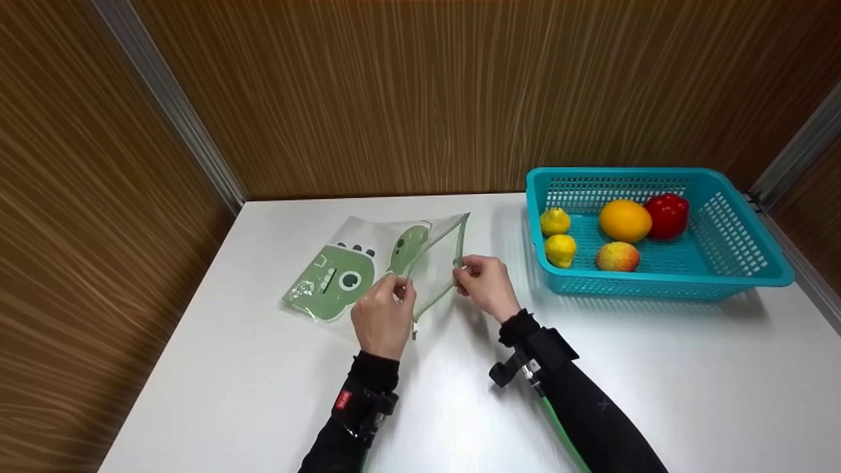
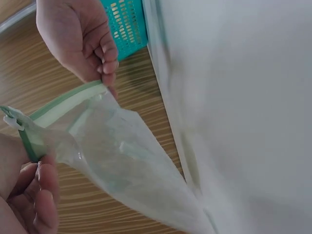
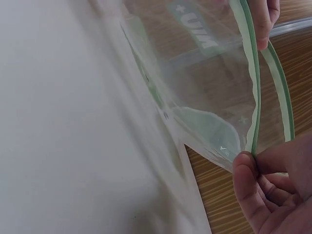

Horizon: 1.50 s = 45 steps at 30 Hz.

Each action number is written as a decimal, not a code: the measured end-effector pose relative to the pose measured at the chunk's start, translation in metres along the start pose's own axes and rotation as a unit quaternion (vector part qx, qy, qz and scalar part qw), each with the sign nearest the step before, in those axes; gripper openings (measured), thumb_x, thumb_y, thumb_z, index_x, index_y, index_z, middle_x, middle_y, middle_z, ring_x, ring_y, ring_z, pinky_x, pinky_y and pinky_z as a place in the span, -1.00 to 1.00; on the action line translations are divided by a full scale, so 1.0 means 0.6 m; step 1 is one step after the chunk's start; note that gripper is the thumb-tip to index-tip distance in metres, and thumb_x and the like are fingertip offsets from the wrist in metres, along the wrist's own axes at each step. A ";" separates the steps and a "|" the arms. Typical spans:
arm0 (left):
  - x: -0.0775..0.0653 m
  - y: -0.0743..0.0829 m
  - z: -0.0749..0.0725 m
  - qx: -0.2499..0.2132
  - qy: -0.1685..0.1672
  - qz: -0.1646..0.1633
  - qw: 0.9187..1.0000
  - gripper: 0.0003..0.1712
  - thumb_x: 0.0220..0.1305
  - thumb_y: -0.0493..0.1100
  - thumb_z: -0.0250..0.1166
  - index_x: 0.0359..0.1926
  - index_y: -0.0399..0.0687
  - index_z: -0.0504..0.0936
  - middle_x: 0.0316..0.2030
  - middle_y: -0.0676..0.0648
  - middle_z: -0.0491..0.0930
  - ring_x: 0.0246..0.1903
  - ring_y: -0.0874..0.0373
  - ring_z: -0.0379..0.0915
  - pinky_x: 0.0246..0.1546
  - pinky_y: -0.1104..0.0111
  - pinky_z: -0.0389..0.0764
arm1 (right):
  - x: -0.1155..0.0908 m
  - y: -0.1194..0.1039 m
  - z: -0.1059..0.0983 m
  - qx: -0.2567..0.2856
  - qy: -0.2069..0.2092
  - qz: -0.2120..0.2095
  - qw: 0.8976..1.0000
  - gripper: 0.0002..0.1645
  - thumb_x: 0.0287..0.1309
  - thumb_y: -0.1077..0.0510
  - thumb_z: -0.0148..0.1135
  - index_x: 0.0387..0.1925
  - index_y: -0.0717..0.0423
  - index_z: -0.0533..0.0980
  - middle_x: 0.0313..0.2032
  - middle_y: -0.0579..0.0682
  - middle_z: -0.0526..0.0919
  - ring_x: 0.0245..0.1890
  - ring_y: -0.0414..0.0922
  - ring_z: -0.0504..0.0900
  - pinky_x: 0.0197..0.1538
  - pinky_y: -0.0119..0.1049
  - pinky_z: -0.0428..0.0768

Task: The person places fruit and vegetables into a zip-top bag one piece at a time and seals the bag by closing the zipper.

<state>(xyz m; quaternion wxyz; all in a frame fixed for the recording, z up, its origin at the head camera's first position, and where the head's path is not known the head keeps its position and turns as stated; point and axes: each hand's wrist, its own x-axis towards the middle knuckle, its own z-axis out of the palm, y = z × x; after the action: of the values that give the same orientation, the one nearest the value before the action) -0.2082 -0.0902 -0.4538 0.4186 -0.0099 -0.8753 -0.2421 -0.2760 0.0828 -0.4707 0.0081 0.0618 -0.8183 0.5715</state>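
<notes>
A clear zip bag (image 1: 341, 279) printed with a green cartoon monster lies slanted on the white table, its mouth lifted and spread apart toward the right. My left hand (image 1: 386, 315) pinches one side of the green zip edge between thumb and fingers. On the opposite side, my right hand (image 1: 486, 284) pinches the other zip edge (image 3: 252, 83). Between the hands the mouth gapes in a rough triangle, and a white slider (image 2: 12, 119) shows at its near end. Inside the bag (image 2: 131, 156) no contents show in the left wrist view.
Right of the hands stands a turquoise basket (image 1: 663, 281). It holds two small yellow fruits (image 1: 560, 250), an orange fruit (image 1: 625, 221), a red bell pepper (image 1: 667, 216) and a red-yellow fruit (image 1: 617, 257). Wood-grain panels (image 1: 394, 98) rise behind and beside the white table (image 1: 250, 394).
</notes>
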 end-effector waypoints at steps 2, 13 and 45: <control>0.004 -0.003 -0.003 0.008 0.018 -0.003 1.000 -0.88 0.04 -0.17 0.34 -0.58 0.05 0.59 -0.67 0.12 0.60 -0.71 0.21 0.46 -0.69 0.32 0.37 | -0.001 0.001 0.000 0.002 0.000 0.000 1.000 -0.76 0.16 0.29 0.16 -0.17 0.36 0.60 -0.60 0.01 0.64 -0.66 -0.28 0.55 -0.49 -0.45 0.53; 0.033 -0.027 -0.032 -0.014 0.072 -0.040 0.996 -0.85 0.10 -0.11 0.34 -0.56 0.01 0.66 -0.62 0.08 0.67 -0.73 0.22 0.46 -0.69 0.34 0.37 | -0.007 0.008 -0.001 -0.004 -0.011 0.027 1.000 -0.76 0.18 0.27 0.16 -0.19 0.34 0.62 -0.54 0.08 0.70 -0.64 -0.27 0.56 -0.49 -0.45 0.53; 0.034 -0.029 -0.039 -0.022 0.049 0.054 0.997 -0.89 0.07 -0.18 0.34 -0.55 -0.03 0.64 -0.64 0.06 0.65 -0.67 0.23 0.54 -0.67 0.37 0.46 | -0.019 0.010 0.011 0.012 -0.031 0.052 0.998 -0.74 0.20 0.22 0.15 -0.21 0.36 0.62 -0.53 0.09 0.71 -0.62 -0.29 0.59 -0.47 -0.42 0.61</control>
<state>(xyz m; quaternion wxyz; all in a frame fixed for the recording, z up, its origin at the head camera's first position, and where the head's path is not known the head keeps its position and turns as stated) -0.2084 -0.1193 -0.4337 0.4727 -0.0546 -0.8467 -0.2381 -0.2648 0.0795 -0.4798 -0.0483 0.0369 -0.8132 0.5788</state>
